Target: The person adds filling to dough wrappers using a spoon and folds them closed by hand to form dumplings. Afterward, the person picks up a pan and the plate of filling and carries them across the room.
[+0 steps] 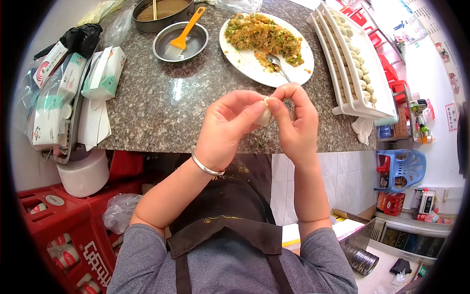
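A small pale dumpling point(265, 116) is pinched between my two hands above the counter's near edge. My left hand point(230, 122) is closed on its left side, thumb and fingertips pressed to the dough. On the other side, my right hand point(297, 120) pinches the top of the dough between thumb and fingers. Just beyond lies a white oval plate point(237, 56) with a heap of chopped filling point(264, 36), and a metal spoon point(280, 67) rests in it. To the right, stacked white trays point(350, 93) carry rows of shaped dumplings point(361, 68).
A metal bowl point(195, 49) holds an orange-handled brush point(188, 29). Behind it stands a round dark pan point(142, 24). Tissue packs point(105, 73) sit at the left, above red crates point(63, 220). A crumpled tissue point(363, 130) lies by the trays.
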Action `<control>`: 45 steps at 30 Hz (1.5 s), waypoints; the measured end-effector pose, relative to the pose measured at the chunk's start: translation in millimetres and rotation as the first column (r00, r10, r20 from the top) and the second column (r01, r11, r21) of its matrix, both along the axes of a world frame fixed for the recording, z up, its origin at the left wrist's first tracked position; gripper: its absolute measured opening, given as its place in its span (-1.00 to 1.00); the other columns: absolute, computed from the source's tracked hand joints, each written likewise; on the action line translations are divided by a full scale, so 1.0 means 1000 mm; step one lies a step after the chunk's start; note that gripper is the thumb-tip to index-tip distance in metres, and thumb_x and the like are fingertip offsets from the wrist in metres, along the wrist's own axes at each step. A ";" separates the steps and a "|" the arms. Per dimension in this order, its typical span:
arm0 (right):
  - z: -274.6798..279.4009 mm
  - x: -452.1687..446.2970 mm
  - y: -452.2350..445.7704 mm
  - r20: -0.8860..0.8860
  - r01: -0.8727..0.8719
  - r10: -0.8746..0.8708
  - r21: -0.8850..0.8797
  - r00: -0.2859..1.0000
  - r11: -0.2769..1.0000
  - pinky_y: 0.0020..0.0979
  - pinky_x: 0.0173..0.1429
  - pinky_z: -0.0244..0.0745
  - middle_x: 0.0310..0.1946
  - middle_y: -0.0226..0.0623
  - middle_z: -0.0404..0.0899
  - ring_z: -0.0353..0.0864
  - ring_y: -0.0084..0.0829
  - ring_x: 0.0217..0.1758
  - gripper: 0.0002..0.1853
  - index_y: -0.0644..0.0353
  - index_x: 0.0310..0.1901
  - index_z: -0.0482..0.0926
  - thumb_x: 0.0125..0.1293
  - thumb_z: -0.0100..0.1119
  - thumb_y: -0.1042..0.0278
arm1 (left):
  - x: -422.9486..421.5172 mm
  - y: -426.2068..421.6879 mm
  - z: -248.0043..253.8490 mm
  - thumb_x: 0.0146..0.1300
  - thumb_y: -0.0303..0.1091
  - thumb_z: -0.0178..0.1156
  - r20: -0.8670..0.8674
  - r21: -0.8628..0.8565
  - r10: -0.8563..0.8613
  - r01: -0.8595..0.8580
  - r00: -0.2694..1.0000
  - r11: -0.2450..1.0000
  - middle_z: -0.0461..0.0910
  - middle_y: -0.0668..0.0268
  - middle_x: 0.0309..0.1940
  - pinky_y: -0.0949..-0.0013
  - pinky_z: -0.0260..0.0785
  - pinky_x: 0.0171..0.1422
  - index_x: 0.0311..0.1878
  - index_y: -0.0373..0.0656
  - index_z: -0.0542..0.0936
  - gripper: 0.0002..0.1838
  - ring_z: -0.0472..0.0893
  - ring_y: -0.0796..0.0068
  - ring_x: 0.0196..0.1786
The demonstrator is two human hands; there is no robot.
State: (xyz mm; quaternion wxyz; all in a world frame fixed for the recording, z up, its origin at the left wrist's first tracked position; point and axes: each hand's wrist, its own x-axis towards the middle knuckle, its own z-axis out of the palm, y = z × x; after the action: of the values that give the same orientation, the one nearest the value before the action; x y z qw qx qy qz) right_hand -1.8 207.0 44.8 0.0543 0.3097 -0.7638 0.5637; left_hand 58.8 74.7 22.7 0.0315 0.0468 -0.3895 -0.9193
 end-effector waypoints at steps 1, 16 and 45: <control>-0.002 0.000 -0.001 -0.027 0.022 -0.022 0.004 0.999 1.000 -0.39 -0.18 0.41 -0.39 -0.25 0.54 0.54 -0.35 -0.32 -0.90 0.25 -0.31 0.51 0.26 0.17 0.41 | 0.000 0.001 -0.001 0.30 -0.41 0.21 -0.010 -0.024 0.029 -0.030 1.000 0.999 0.61 0.39 -0.22 0.51 0.44 -0.08 -0.09 -0.18 0.55 -0.85 0.58 0.65 -0.17; 0.000 -0.006 0.007 0.092 0.034 -0.022 -0.131 0.996 0.991 -0.49 -0.14 0.41 -0.35 -0.31 0.58 0.55 -0.50 -0.28 -0.93 0.30 -0.27 0.57 0.29 0.12 0.50 | 0.000 -0.018 0.006 0.43 -0.26 0.01 -0.010 0.219 -0.289 0.284 0.957 0.933 0.55 0.15 0.03 0.35 0.45 0.20 0.16 -0.31 0.44 -0.63 0.61 0.26 0.06; 0.055 -0.302 0.171 -0.021 0.487 -0.487 0.073 0.873 0.870 -0.45 -0.15 0.53 -0.36 -0.16 0.70 0.66 -0.47 -0.32 -0.63 0.31 -0.11 0.61 0.11 0.36 0.23 | -0.004 -0.062 -0.030 0.08 -0.38 0.28 -0.218 -0.957 -0.081 -0.229 0.973 -0.179 0.45 0.09 0.09 -0.12 -0.01 0.42 -0.12 -0.17 0.60 -0.73 0.32 -0.02 0.29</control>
State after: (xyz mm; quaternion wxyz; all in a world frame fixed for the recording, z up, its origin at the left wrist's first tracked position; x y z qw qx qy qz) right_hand -304.0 378.3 100.1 0.1833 0.1097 -0.8381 0.5020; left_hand 54.7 12.7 -7.0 0.1491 -0.0646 -0.9443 -0.2861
